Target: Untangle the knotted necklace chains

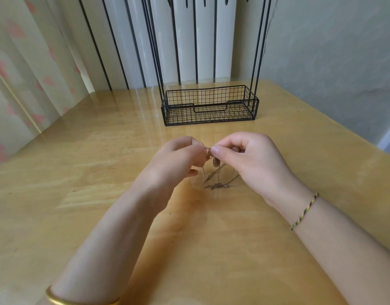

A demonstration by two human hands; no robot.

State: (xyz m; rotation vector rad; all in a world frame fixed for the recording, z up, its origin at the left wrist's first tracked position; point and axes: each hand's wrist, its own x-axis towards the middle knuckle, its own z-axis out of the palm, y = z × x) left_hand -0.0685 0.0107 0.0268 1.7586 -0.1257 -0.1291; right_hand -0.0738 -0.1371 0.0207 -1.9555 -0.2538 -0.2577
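Evidently limp and fine, the chains hang pinched between my left hand and right hand; I'd grip beside the knot.

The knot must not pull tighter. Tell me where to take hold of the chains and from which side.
Probably pinch the bunched clump of the chains, lying flat on the table, from straight above with fingertips. The left hand and right hand pinch thin strands higher up; these slant down to that clump, so pulling there would likely tighten it.
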